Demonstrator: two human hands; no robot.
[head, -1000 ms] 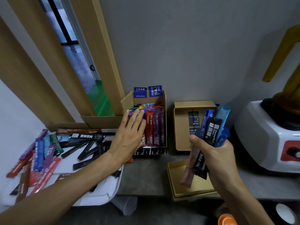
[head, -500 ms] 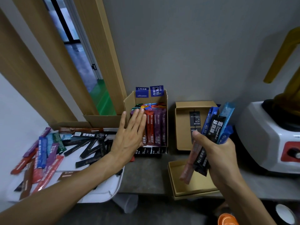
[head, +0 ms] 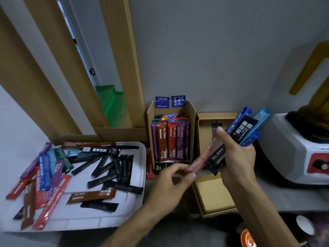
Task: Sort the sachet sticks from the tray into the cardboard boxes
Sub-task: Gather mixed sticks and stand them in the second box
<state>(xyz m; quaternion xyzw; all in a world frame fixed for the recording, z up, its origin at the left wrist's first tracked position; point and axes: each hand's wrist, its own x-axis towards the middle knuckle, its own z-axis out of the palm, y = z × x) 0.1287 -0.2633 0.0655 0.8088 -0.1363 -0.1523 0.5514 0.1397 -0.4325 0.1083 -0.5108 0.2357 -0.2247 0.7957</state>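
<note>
A white tray [head: 137,177] at the left holds several loose sachet sticks [head: 106,168], black, brown, red, blue and purple. An open cardboard box [head: 192,111] behind it stands packed with upright sticks [head: 170,141]. To its right lies a flat open box [head: 204,132], nearly empty. My right hand [head: 236,159] grips a bunch of sticks [head: 243,129], blue and black, over that flat box. My left hand [head: 170,189] pinches the lower end of a pink stick [head: 206,157] that pokes out of the bunch.
A box lid or tray [head: 215,191] with a yellowish inside lies in front of the flat box. A white blender base [head: 292,150] with a red panel stands at the right. A wooden frame [head: 124,65] rises behind the tray. An orange thing [head: 247,237] and a cup [head: 304,227] sit below the counter edge.
My left hand left the packed box's side and came right to pinch the pink stick in the bunch. My right hand stayed over the flat box.
</note>
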